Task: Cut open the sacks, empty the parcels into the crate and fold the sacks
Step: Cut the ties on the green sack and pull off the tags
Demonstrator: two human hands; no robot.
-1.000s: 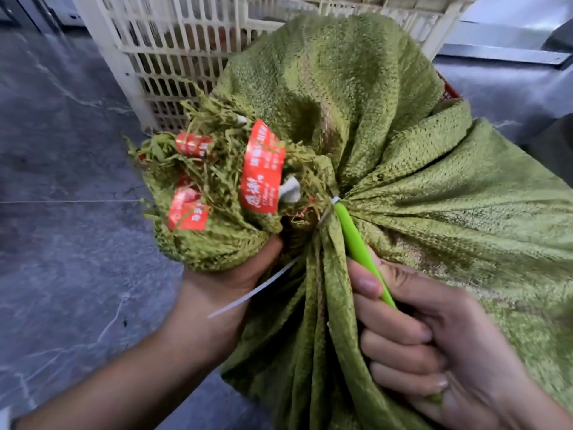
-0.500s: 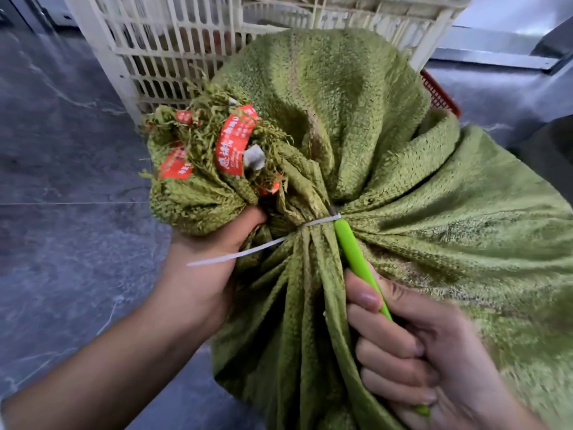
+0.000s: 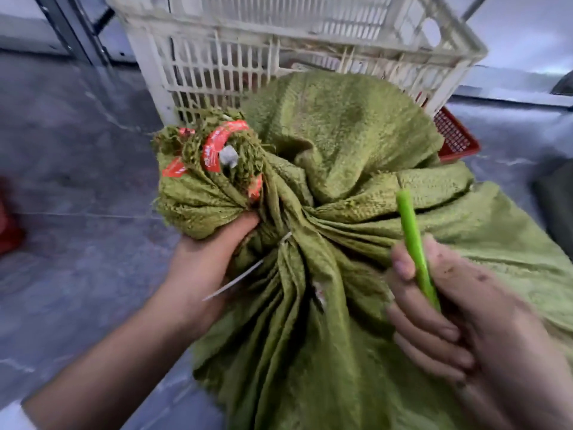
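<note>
A full green woven sack [image 3: 356,156] stands in front of me, its neck bunched and tied with a white zip tie [image 3: 245,274]. Red tape labels [image 3: 217,147] stick to the frayed top. My left hand [image 3: 201,262] grips the bunched neck from below. My right hand [image 3: 459,321] holds a green cutter [image 3: 414,240], its tip lifted clear of the sack, right of the tie. A white slatted crate [image 3: 279,60] stands just behind the sack.
Grey marbled floor [image 3: 77,212] lies to the left. A red basket [image 3: 455,138] pokes out behind the sack on the right. Something red [image 3: 9,231] sits at the left edge. A dark shape [image 3: 555,206] is at the right edge.
The cutter tip was at the zip tie on the neck; now my right hand has pulled it away to the right and up. The tie's loose tail now hangs lower.
</note>
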